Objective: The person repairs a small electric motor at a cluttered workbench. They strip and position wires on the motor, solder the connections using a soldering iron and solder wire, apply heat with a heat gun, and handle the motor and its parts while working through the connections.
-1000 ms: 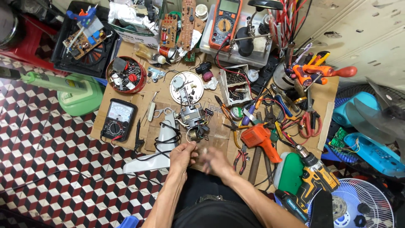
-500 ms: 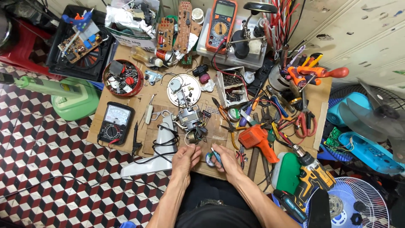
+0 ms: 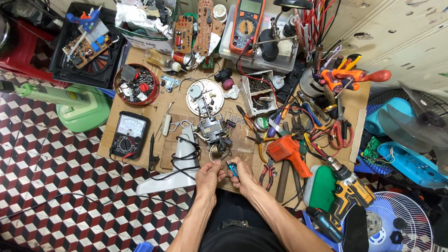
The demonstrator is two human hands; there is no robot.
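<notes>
Orange multimeter, cordless drill, perhaps pliers

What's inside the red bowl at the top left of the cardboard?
The red bowl holds a heap of small dark and metal parts with one red piece. Whatever lies under the heap, and the bowl's bottom, is covered.

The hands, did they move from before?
Yes. Both the left hand and the right hand slid toward the person, away from the small motor, and now sit at the cardboard's near edge, with the right holding a small blue thing.
</notes>
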